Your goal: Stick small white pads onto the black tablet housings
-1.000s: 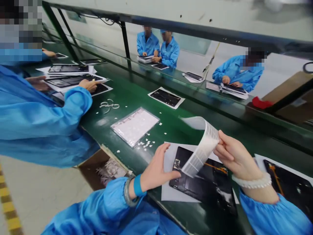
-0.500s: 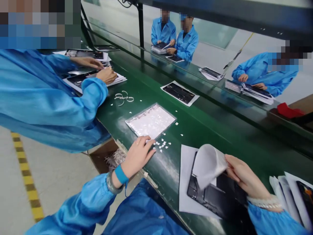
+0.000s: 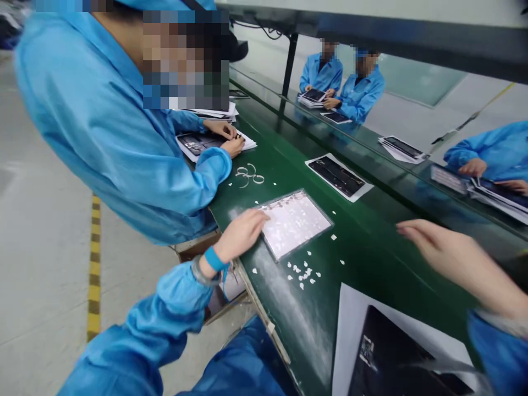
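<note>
**Left hand at the edge of a pale sheet on a green bench**

The landmark is the pale sheet (image 3: 297, 225), lying flat on the green bench (image 3: 276, 297). The left hand (image 3: 243, 234) reaches its left edge, fingers pressed close together, fingertips over the border; whether they pinch it cannot be told. The right hand (image 3: 449, 253) hangs well to the sheet's right, blurred, its fingers bunched and pointing toward it; whether they hold anything cannot be told.

Loose white stickers (image 3: 305, 275) lie just off the sheet's near edge, and curled strips (image 3: 247, 176) beyond its far left corner. Past its far right side, a mounted panel (image 3: 338, 175) rests on white paper. Nearer the wearer and to the sheet's right, a black panel (image 3: 383, 352) lies on a paper backing (image 3: 350, 319), both cut by the frame.

Green surface runs between sheet and backing, and from the sheet's right edge toward the right hand. The bench's front edge (image 3: 268, 324) slants past the sheet's near left side, beside a co-worker (image 3: 107, 126). Marks along the sheet's far left border are too small to read.
</note>
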Available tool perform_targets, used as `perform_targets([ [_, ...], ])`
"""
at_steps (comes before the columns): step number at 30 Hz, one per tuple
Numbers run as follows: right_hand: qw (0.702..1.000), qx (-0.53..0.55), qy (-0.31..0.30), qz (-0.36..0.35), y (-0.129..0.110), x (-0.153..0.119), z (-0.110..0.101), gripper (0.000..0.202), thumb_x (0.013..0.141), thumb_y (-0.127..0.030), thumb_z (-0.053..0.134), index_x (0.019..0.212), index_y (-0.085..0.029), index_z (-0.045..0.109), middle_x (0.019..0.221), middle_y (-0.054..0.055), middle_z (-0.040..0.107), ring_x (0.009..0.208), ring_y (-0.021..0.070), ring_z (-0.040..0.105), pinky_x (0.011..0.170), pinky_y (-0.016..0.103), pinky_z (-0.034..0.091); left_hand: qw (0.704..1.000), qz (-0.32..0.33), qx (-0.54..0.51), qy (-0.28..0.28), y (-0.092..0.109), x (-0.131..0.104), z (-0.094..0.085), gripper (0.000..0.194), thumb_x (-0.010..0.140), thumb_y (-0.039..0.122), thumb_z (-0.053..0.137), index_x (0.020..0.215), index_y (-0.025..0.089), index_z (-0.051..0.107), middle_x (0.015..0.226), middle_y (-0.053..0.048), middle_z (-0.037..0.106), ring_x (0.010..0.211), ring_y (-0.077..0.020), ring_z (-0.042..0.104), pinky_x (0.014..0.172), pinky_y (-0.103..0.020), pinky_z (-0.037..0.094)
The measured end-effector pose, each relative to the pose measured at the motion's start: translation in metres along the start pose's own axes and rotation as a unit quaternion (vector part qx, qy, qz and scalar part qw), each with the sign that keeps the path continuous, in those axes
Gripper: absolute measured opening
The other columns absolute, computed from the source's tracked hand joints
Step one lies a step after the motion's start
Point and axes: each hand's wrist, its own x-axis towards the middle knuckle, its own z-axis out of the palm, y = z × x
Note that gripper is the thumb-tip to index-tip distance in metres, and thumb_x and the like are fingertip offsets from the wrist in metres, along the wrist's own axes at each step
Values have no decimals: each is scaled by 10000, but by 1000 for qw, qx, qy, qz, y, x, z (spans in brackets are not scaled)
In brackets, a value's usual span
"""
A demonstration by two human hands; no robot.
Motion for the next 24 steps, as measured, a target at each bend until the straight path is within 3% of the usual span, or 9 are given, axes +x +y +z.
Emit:
perform_targets([
  [2, 993, -52, -97, -42, -33, 43, 39, 245, 843, -219, 511, 1024, -192, 675, 1097, 119, 675, 978, 272, 643, 913, 418, 469, 1000, -6, 11, -23, -31, 32, -7, 362, 946, 153, 277, 1151, 161, 574, 1144, -76, 595, 1071, -177, 551, 946, -313, 448],
  [5, 991, -66, -102, -48, -49, 82, 100, 402, 830, -101, 427, 1187, -118, 612, 1265, 153, 584, 1175, 274, 547, 1029, 421, 412, 997, 18, 23, -72, -65, 88, -3, 406, 877, 84, 343, 1214, 123, 566, 1291, -101, 551, 1171, -189, 520, 999, -307, 413],
  [8, 991, -68, -103, -45, -40, 92, 140, 608, 742, 13, 368, 1315, -124, 518, 1371, 119, 497, 1276, 241, 452, 1076, 404, 382, 990, 48, 33, -131, -81, 135, 12, 516, 768, -2, 391, 1248, 98, 553, 1355, -99, 521, 1231, -172, 488, 1027, -257, 373],
  [11, 989, -62, -121, -59, -32, 78, 153, 743, 665, 70, 329, 1363, -142, 468, 1425, 76, 435, 1332, 206, 364, 1117, 392, 326, 981, 63, 38, -177, -91, 153, 22, 547, 714, -9, 415, 1222, 108, 579, 1312, -85, 563, 1202, -164, 524, 1004, -236, 388],
  [14, 985, -49, -145, -78, -29, 49, 154, 771, 659, 79, 306, 1392, -129, 427, 1468, 72, 365, 1362, 189, 292, 1139, 385, 274, 977, 66, 37, -198, -99, 136, 19, 529, 717, 6, 410, 1198, 111, 604, 1299, -92, 569, 1180, -179, 551, 1004, -251, 400],
  [19, 981, -17, -141, -132, -38, -5, 162, 821, 686, 60, 312, 1481, -134, 240, 1513, 106, 256, 1391, 211, 188, 1141, 439, 241, 982, 50, 30, -180, -101, 66, 7, 592, 718, -9, 371, 1262, 128, 558, 1377, -66, 496, 1289, -166, 444, 1090, -277, 331],
  [24, 983, -25, -149, -104, -61, -26, 167, 788, 699, 59, 312, 1471, -88, 255, 1506, 150, 254, 1394, 228, 164, 1146, 440, 236, 991, 24, 30, -131, -95, 18, 10, 651, 698, -29, 323, 1301, 119, 519, 1413, -52, 455, 1341, -152, 366, 1139, -321, 285],
])
